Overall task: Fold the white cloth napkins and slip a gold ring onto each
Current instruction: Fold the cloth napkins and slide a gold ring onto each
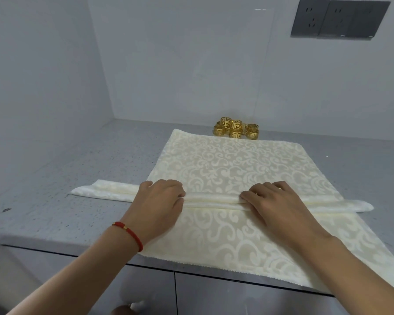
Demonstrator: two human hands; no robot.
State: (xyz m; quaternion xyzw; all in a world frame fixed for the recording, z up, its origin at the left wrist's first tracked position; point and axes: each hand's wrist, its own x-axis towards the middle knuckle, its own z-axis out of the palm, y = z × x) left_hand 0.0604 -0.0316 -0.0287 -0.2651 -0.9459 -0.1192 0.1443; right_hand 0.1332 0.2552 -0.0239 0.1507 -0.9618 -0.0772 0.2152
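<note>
folding is under way: the left hand (pixel 163 200) and right hand (pixel 272 202) each curl their fingers round the rolled napkin (pixel 212 198) lying across a flat napkin (pixel 232 160) mid-bench (pixel 55 178). next, probably fetch a gold ring (pixel 235 133) from the cluster at the back edge.

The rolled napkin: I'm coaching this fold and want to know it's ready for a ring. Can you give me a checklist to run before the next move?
1. Both hands on the roll: ok. Left hand and right hand grip the rolled napkin near its middle.
2. Roll finished: ok, it lies as one long strip.
3. Roll even and tight: cannot tell, the hands cover part of it.
4. Rings within reach: ok, piled at the back of the counter.
5. Spare flat napkin undisturbed: ok, it lies spread beneath the roll.
6. Ring on roll: not ok, none yet.
</note>
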